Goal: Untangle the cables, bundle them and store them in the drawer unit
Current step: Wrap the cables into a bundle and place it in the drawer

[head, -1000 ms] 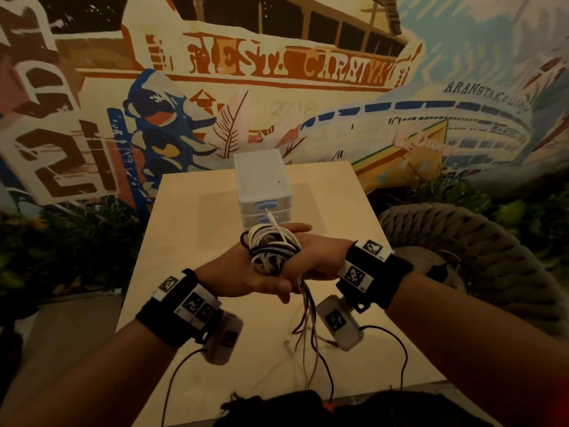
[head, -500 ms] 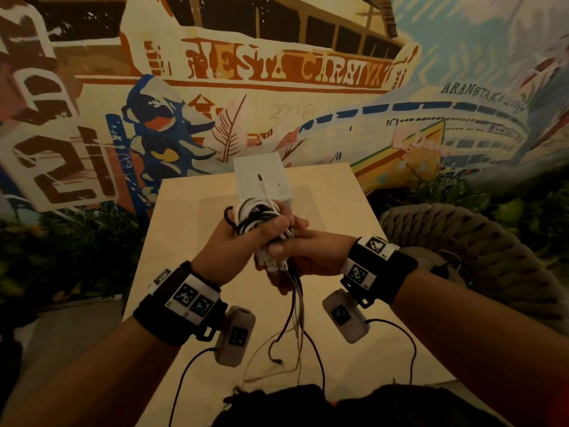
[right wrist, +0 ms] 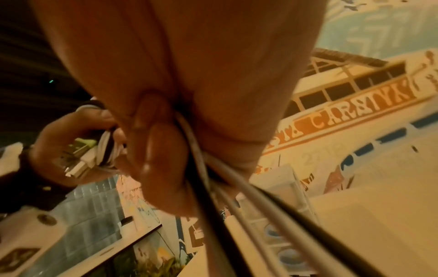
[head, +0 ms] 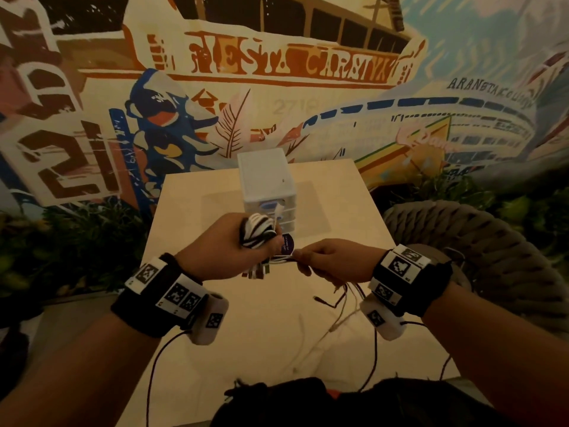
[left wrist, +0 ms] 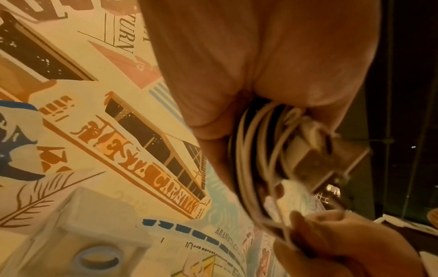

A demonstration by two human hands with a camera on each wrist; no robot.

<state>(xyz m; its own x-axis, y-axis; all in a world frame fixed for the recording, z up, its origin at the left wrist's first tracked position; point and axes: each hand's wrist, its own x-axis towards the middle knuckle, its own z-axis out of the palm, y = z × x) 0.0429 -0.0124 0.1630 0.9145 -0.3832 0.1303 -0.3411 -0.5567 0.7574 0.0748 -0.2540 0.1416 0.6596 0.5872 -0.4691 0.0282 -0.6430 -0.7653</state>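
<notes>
Where left hand [head: 228, 251] grips cables [head: 257, 231], fingers hidden, plugs blurred

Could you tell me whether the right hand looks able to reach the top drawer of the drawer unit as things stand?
Probably not yet: the right hand grips loose cable strands, though the drawer unit stands unobstructed just beyond the left hand.

Right hand [head: 335, 260] has drawn strands sideways from the coil [head: 258, 230].

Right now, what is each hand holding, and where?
Left hand grips the coiled cable bundle around its loops. Right hand pinches the loose cable tails just beside the coil.
</notes>
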